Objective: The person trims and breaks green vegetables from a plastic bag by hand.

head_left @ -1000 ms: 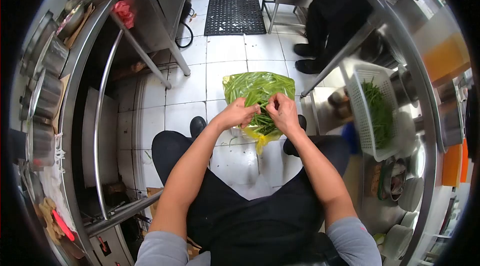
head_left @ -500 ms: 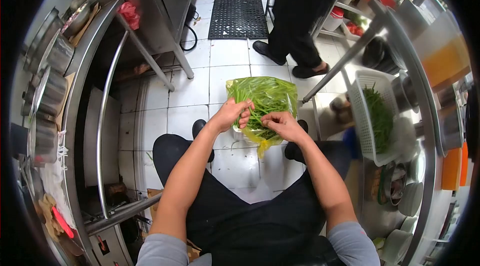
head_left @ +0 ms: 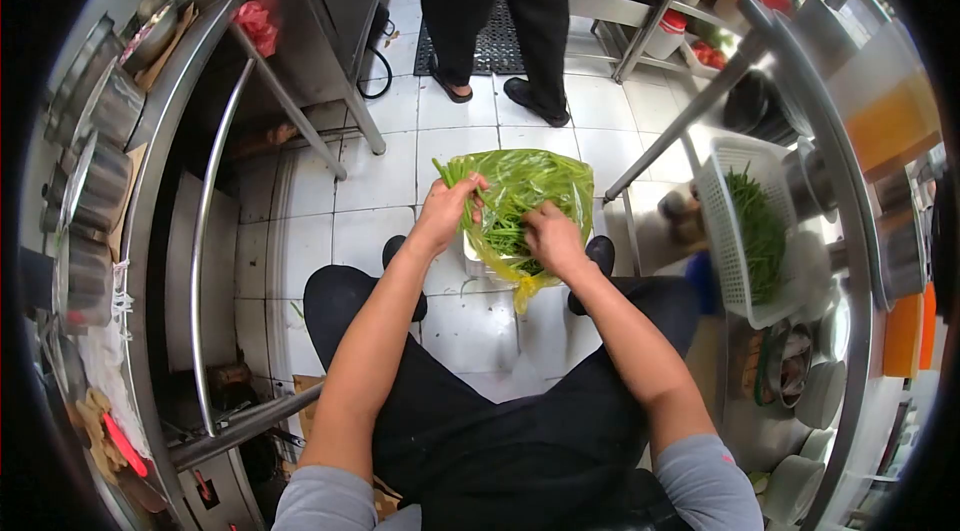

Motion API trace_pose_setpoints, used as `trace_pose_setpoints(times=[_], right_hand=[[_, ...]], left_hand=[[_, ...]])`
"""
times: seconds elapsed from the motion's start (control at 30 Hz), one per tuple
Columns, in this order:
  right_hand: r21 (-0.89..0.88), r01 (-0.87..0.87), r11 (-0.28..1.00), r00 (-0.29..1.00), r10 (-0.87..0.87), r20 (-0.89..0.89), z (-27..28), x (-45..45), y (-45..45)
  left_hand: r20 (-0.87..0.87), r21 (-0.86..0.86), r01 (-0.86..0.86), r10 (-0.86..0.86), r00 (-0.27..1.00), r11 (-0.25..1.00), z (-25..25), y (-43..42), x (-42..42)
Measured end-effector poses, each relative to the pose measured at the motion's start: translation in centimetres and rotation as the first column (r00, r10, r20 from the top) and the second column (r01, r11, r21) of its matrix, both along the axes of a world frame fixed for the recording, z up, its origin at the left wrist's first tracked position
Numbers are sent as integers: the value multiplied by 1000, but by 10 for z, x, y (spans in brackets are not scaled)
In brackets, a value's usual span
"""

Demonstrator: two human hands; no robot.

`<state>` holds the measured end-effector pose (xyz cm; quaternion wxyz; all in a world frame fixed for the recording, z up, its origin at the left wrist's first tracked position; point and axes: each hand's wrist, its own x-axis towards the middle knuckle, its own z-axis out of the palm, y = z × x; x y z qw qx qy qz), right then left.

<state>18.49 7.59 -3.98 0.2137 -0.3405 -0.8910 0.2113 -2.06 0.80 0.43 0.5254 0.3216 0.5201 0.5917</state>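
One bunch of long green stalks (head_left: 449, 172) was clasped upright-leaning in the grip of the left hand (head_left: 447, 214), apparently gathered so that the stems lay together; the right hand (head_left: 557, 239) was at the mouth of the yellow translucent bag (head_left: 568, 173), its fingertips among the loose greens (head_left: 503, 236), whether pinching any could not be told. The bag stood over a partly hidden white container (head_left: 473, 257) on the tiled floor (head_left: 460, 336) between the person's feet, its opening turned toward the person, presumably for easy reach. One white perforated basket (head_left: 714, 186), right, held more cut greens (head_left: 757, 246).
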Motion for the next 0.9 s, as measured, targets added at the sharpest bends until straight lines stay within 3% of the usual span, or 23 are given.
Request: trace_pose_setpoints(times=[0.07,0.13,0.2,0.27,0.33,0.4,0.43,0.53,0.57,0.6,0.63,0.7,0.83,0.9], right_hand=[[94,-46,994,988,32,149,-18,-5,-1],[104,-43,994,988,26,153,-22,-5,-3],[119,-44,992,987,25,159,-16,-4,-2],[126,-37,991,998,43,-47,0,-1,1],[31,-33,999,998,34,-53,18,1,2],[-121,-59,991,995,48,-85,28,7,4],[-122,-57,991,995,47,-83,32,8,4],[-52,-176,983,974,167,-151,36,8,2],[-216,-121,969,973,72,-220,35,6,-1],[-377,-75,923,962,-33,-272,35,4,-2],[-377,-73,923,960,-37,-276,31,4,-1],[-550,-103,829,894,-166,-417,25,6,1],[-571,-65,818,948,-128,-291,31,17,10],[-571,-32,821,958,-138,-251,33,18,11]], left_hand=[[2,29,-88,88,996,996,-1,1,3],[166,-22,-122,123,978,992,0,1,3],[134,11,-84,82,988,996,-3,1,1],[102,43,-55,51,994,998,-7,1,-2],[-207,-63,38,-50,977,997,-2,-1,5],[-302,-108,49,-80,950,993,-6,-1,16],[-395,-153,65,-121,911,986,-8,-1,20],[-439,-168,208,-262,860,964,-4,-3,29],[-460,-219,257,-332,823,941,0,-3,30],[-409,-209,293,-355,840,933,11,-4,31],[-412,-210,296,-359,837,932,10,-3,29],[-334,-224,343,-403,852,912,3,-2,24],[-364,-266,281,-366,857,922,-4,-1,20],[-228,-259,280,-341,912,924,-1,0,15]])
